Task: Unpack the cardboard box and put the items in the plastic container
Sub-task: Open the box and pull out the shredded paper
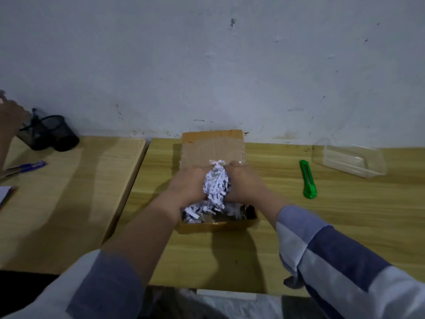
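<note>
You are squeezing a wad of shredded paper (216, 185) between your left hand (186, 184) and right hand (245, 183) at frame centre, over the cardboard box (216, 223); it looks light and loose, so cupping from both sides suits.

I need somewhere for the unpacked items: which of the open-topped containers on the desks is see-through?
The plastic container at the far right, beyond the green utility knife. It is clear; the cardboard box is brown and the mesh pen holder black.

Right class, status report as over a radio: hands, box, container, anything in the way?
Both hands, left and right, clutch shredded paper above open cardboard box. Plastic container right, empty. Green cutter lies between.
</note>
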Action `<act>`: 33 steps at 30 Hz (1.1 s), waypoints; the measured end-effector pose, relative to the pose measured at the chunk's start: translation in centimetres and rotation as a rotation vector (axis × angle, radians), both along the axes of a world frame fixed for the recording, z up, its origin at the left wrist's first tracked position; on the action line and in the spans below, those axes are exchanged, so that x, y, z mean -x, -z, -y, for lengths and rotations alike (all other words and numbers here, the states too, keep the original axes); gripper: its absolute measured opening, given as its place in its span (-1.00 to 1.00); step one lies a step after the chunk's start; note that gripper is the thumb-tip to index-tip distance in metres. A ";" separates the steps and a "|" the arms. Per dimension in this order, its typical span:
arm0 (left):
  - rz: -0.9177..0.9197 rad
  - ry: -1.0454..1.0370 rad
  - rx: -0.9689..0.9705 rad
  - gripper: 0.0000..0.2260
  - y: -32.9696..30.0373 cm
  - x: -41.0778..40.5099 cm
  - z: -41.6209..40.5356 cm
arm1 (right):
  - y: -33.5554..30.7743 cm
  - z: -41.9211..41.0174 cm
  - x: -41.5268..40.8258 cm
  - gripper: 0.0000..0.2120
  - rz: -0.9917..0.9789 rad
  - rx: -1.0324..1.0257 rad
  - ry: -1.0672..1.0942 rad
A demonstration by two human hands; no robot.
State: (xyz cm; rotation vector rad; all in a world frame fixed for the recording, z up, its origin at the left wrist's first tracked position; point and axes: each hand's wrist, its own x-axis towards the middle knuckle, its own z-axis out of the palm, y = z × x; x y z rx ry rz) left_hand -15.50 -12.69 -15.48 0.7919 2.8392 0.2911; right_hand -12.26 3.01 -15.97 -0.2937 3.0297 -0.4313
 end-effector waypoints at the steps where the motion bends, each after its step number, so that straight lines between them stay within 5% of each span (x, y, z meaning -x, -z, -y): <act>1: -0.019 -0.002 0.003 -0.68 -1.2 0.2 -0.4 | -0.9 -0.5 0.1 -0.58 -0.024 -0.003 0.010; 8: -0.126 0.047 -0.018 -0.69 -6.5 -0.3 -7.9 | -6.2 -8.1 -1.2 -0.56 -0.061 -0.025 0.095; 17: 0.073 0.216 -0.072 -0.64 0.3 -5.3 -24.0 | -1.5 -22.8 -8.9 -0.55 0.079 -0.005 0.258; 23: 0.210 0.281 0.031 -0.20 8.9 -9.8 -27.8 | 6.9 -28.2 -14.0 -0.08 0.397 0.025 0.315; 33: 0.186 0.270 0.069 -0.02 8.4 -9.6 -27.3 | 7.2 -29.6 -13.5 -0.02 0.435 0.093 0.269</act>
